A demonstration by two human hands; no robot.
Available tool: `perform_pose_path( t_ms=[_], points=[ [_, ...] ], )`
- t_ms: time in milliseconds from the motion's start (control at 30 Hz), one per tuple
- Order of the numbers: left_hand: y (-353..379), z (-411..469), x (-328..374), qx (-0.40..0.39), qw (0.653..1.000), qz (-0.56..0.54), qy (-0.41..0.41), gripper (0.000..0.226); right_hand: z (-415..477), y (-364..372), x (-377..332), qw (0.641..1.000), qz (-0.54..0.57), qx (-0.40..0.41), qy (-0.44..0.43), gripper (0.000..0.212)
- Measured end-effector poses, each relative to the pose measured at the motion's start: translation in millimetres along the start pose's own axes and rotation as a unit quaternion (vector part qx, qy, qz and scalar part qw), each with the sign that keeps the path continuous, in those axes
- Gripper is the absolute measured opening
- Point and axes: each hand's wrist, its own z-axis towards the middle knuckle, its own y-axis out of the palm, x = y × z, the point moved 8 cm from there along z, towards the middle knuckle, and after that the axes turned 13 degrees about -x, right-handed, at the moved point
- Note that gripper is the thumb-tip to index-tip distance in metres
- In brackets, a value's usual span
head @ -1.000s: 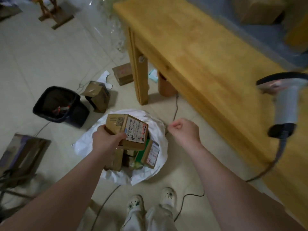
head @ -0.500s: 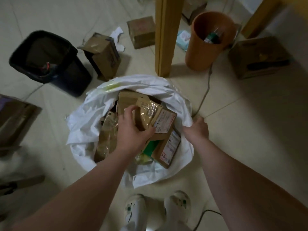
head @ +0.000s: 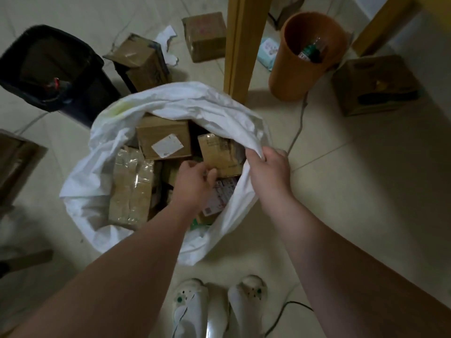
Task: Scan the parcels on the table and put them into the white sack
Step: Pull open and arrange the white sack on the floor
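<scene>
The white sack [head: 170, 101] stands open on the floor, filled with parcels [head: 163, 135]. The right hand [head: 268, 167] grips its rim. The left hand [head: 195, 181] is inside, fingers curled against a taped parcel [head: 219, 152]; whether it grips cannot be told

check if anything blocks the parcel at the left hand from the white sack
Nothing visible: the right hand holds the white sack open, and the parcel at the left hand is already inside it.
</scene>
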Motion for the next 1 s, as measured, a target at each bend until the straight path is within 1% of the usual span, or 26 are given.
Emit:
perform_pose_path(
  t_ms=[67, 100, 167, 200, 233, 300, 333, 400, 433, 500, 567, 600, 633, 700, 733, 767, 833, 900, 933, 1000],
  points=[
    [-31.3, -15.7, -22.7, 0.076, 0.997, 0.01, -0.014, 0.026, -1.0, 3.4, 2.7, 0.999, 0.032, 0.004, 0.039, 0.03],
    [-49.0, -26.1, -42.1, 0.12, 0.992, 0.008, -0.041, 0.023, -2.9, 4.6, 7.3, 0.997, 0.037, 0.009, 0.065, 0.032],
    [-78.4, -46.6, -92.8, 0.194, 0.972, -0.006, -0.129, 0.023, -7.8, 7.3, 20.2, 0.992, 0.043, 0.029, 0.111, 0.036],
    [-88.9, -55.8, -119.3, 0.213, 0.96, -0.011, -0.18, 0.025, -10.0, 9.7, 26.1, 0.99, 0.048, 0.044, 0.127, 0.038],
    [-96.2, -64.0, -143.6, 0.217, 0.948, -0.015, -0.23, 0.028, -12.4, 12.5, 29.6, 0.987, 0.054, 0.057, 0.139, 0.037],
    [-101.6, -75.8, -183.8, 0.197, 0.927, -0.045, -0.314, 0.036, -13.4, 22.2, 33.9, 0.982, 0.068, 0.085, 0.155, 0.036],
    [-100.8, -77.1, -199.4, 0.184, 0.922, -0.064, -0.335, 0.038, -11.8, 28.4, 36.3, 0.98, 0.077, 0.092, 0.161, 0.037],
    [-97.9, -71.4, -223.4, 0.158, 0.922, -0.075, -0.346, 0.036, -8.8, 40.5, 38.1, 0.979, 0.076, 0.098, 0.162, 0.04],
    [-95.3, -66.0, -232.8, 0.142, 0.925, -0.085, -0.342, 0.034, -7.2, 45.8, 37.3, 0.98, 0.065, 0.1, 0.157, 0.04],
    [-87.3, -52.3, -244.7, 0.104, 0.932, -0.159, -0.309, 0.036, -5.9, 52.5, 35.4, 0.983, 0.045, 0.103, 0.147, 0.043],
    [-77.6, -45.3, -249.0, 0.062, 0.923, -0.264, -0.273, 0.04, -6.2, 57.2, 34.7, 0.984, 0.026, 0.099, 0.145, 0.044],
    [-74.6, -44.4, -250.4, 0.051, 0.916, -0.296, -0.266, 0.04, -5.9, 58.5, 34.9, 0.985, 0.022, 0.094, 0.144, 0.044],
    [-75.9, -45.2, -249.2, 0.061, 0.913, -0.31, -0.26, 0.038, -6.6, 59.2, 33.2, 0.986, 0.017, 0.089, 0.141, 0.042],
    [-87.7, -46.9, -238.1, 0.119, 0.91, -0.324, -0.23, 0.024, -9.4, 58.2, 25.7, 0.989, 0.0, 0.075, 0.129, 0.038],
    [-95.0, -48.0, -226.5, 0.139, 0.908, -0.334, -0.21, 0.019, -11.8, 56.3, 19.8, 0.99, -0.016, 0.066, 0.121, 0.039],
    [-103.4, -48.9, -211.4, 0.147, 0.91, -0.337, -0.191, 0.023, -15.6, 53.5, 11.1, 0.992, -0.034, 0.058, 0.109, 0.042],
    [-126.7, -52.1, -173.8, 0.151, 0.926, -0.314, -0.145, 0.033, -24.0, 45.1, -13.8, 0.993, -0.061, 0.05, 0.089, 0.044],
    [-164.2, -61.4, -122.7, 0.168, 0.954, -0.231, -0.088, 0.037, -28.8, 29.9, -51.4, 0.994, -0.071, 0.058, 0.062, 0.045],
    [-186.5, -68.5, -99.8, 0.193, 0.962, -0.184, -0.063, 0.041, -31.2, 19.1, -74.0, 0.994, -0.07, 0.071, 0.045, 0.045],
    [-234.5, -91.1, -59.3, 0.271, 0.957, -0.092, -0.044, 0.047, -39.4, -4.2, -118.7, 0.992, -0.057, 0.107, 0.015, 0.045]
  ],
)
